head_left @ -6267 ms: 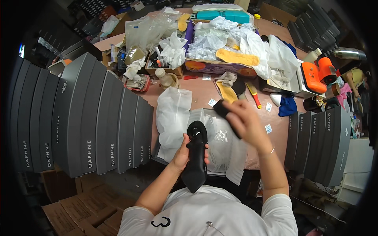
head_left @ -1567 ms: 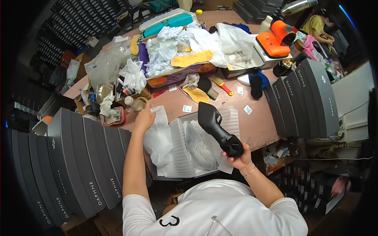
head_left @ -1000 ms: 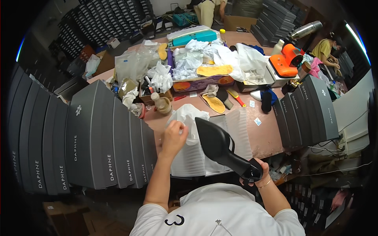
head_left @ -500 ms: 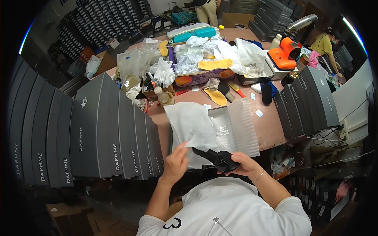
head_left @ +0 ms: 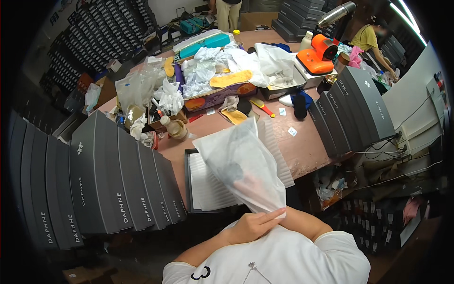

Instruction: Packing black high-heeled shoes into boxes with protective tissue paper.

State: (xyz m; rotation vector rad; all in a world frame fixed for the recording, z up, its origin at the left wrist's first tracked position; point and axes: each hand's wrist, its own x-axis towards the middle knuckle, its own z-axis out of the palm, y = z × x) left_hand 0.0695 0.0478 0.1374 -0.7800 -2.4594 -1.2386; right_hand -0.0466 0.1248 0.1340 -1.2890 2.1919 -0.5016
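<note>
Bagging step, as I read it. My left hand [head_left: 253, 225] pinches the mouth of the translucent white plastic bag [head_left: 241, 165], which stands up above both hands with a dark shoe-like shape inside. Right hand is hidden behind the bag; I cannot tell its grip. Next I'd judge: close the mouth and lay it in the open box with white tissue [head_left: 208, 184] just beyond the hands.

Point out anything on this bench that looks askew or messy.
The far side of the table is cluttered: crumpled white wrappers, loose yellow insoles and small tools lie in a heap. The open box near the left hand looks orderly.
</note>
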